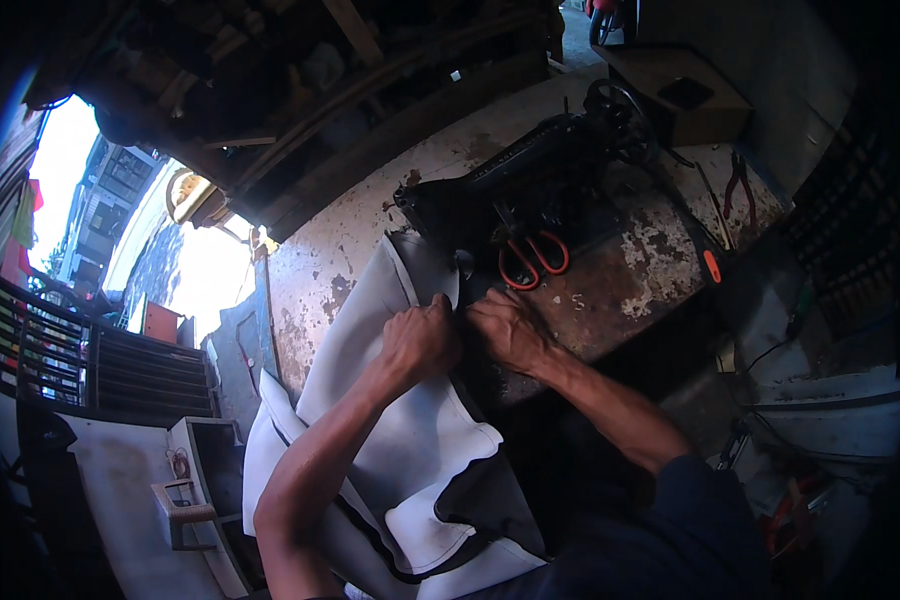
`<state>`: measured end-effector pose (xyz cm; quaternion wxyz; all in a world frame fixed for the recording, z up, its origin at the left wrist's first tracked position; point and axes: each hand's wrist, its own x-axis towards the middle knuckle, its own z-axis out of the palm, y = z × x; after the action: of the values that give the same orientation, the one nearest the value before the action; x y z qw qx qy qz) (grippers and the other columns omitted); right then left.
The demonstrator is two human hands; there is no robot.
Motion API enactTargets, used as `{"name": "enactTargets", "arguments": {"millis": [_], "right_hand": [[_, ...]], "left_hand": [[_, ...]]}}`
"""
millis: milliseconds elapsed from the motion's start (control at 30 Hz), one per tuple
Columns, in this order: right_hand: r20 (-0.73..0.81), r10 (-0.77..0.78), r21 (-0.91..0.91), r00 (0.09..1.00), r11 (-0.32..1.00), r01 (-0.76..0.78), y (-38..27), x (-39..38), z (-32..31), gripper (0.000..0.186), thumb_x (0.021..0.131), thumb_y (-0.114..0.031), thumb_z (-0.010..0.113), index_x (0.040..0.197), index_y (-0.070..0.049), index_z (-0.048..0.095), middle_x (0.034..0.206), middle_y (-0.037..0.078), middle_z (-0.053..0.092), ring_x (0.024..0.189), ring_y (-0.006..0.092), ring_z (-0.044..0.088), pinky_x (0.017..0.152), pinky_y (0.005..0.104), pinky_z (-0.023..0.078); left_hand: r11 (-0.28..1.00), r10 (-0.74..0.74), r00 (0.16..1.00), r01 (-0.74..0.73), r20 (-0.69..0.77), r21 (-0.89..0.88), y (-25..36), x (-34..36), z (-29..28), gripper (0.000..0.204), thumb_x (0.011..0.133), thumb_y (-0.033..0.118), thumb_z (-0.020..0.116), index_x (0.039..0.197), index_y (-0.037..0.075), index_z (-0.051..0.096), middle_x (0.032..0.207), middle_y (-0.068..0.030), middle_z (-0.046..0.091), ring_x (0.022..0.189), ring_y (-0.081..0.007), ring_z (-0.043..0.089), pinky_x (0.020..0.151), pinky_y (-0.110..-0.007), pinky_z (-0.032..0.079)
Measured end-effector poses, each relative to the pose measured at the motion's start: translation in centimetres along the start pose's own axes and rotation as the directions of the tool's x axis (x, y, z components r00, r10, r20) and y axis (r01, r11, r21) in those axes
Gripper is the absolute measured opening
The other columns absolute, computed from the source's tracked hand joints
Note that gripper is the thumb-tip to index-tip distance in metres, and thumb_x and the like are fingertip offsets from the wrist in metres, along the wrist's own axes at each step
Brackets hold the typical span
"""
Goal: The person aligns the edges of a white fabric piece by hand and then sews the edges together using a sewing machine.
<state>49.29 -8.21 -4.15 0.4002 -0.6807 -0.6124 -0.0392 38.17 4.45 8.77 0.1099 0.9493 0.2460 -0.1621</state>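
Observation:
A large sheet of light grey upholstery material point(340, 330), with stitched seams and a dark underside, drapes from the worktable down over my lap. My left hand point(422, 342) is closed on its right edge, knuckles up. Just to the right, my right hand point(510, 332) is closed with curled fingers beside that edge; what its fingertips hold is hidden. Beyond my hands stands a black sewing machine point(510, 170), its needle end over the far end of the material. Scissors with orange handles point(535, 262) lie against the machine's base, close to my right hand.
The worktable point(610, 325) has worn, peeling paint. At its right lie a screwdriver with an orange handle point(711, 266) and red-handled pliers point(738, 190). A box point(715, 122) stands at the back right. A slatted dark rack point(150, 365) and a small stool-like frame point(182, 512) are at the left.

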Motion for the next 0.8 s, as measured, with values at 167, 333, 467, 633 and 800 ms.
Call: {"name": "enactTargets", "arguments": {"millis": [167, 333, 467, 633, 800], "right_hand": [[0.002, -0.007, -0.111, 1.0, 0.994, 0.007, -0.7, -0.7, -0.4, 0.025, 0.081, -0.006, 0.063, 0.102, -0.003, 0.075, 0.107, 0.008, 0.073, 0.102, 0.03, 0.061, 0.096, 0.048, 0.046], [0.005, 0.049, -0.056, 0.999, 0.997, -0.049, 0.2, -1.5, 0.2, 0.027, 0.083, -0.007, 0.061, 0.104, -0.003, 0.078, 0.122, 0.007, 0.073, 0.109, 0.0299, 0.06, 0.101, 0.0472, 0.044], [-0.041, -0.015, -0.014, 0.999, 1.0, 0.014, -0.1, -1.0, 0.4, 0.023, 0.084, -0.007, 0.061, 0.097, -0.005, 0.08, 0.122, 0.007, 0.074, 0.106, 0.0306, 0.06, 0.1, 0.0479, 0.044], [-0.047, -0.052, 0.037, 0.998, 0.998, 0.054, 1.4, -1.5, 0.7, 0.017, 0.082, -0.008, 0.062, 0.093, -0.007, 0.076, 0.1, 0.005, 0.074, 0.097, 0.0308, 0.062, 0.09, 0.0466, 0.046], [-0.042, -0.078, -0.041, 0.996, 0.996, 0.076, -0.6, -1.2, -1.2, 0.007, 0.083, -0.009, 0.062, 0.08, -0.007, 0.068, 0.085, 0.006, 0.07, 0.091, 0.0307, 0.061, 0.082, 0.0461, 0.048]], "left_hand": [[0.996, 0.069, 0.997, -0.07, -0.014, -0.047, -0.6, 1.0, 2.2, 0.033, 0.087, 0.012, 0.061, 0.117, -0.002, 0.064, 0.091, -0.0287, 0.073, 0.096, -0.0489, 0.072, 0.086, -0.056, 0.056], [0.985, 0.112, 0.994, -0.112, 0.005, 0.128, 0.1, 1.5, 1.9, 0.024, 0.083, 0.011, 0.063, 0.102, 0.005, 0.075, 0.092, -0.0249, 0.075, 0.093, -0.048, 0.072, 0.087, -0.054, 0.057], [0.951, 0.301, 0.884, -0.249, -0.357, 0.185, -2.2, 1.3, 3.7, 0.024, 0.079, 0.012, 0.065, 0.097, 0.008, 0.08, 0.091, -0.0222, 0.075, 0.087, -0.0462, 0.073, 0.083, -0.051, 0.059], [0.957, 0.157, 0.981, -0.179, -0.111, -0.228, -1.4, 2.3, 3.4, 0.034, 0.083, 0.01, 0.061, 0.112, 0.003, 0.078, 0.097, -0.0265, 0.075, 0.094, -0.0446, 0.074, 0.088, -0.05, 0.058], [0.861, 0.18, 0.97, -0.237, -0.166, -0.449, -2.4, 1.9, 4.3, 0.039, 0.088, 0.014, 0.063, 0.123, -0.001, 0.073, 0.101, -0.0291, 0.074, 0.098, -0.0457, 0.073, 0.089, -0.048, 0.058]]}}
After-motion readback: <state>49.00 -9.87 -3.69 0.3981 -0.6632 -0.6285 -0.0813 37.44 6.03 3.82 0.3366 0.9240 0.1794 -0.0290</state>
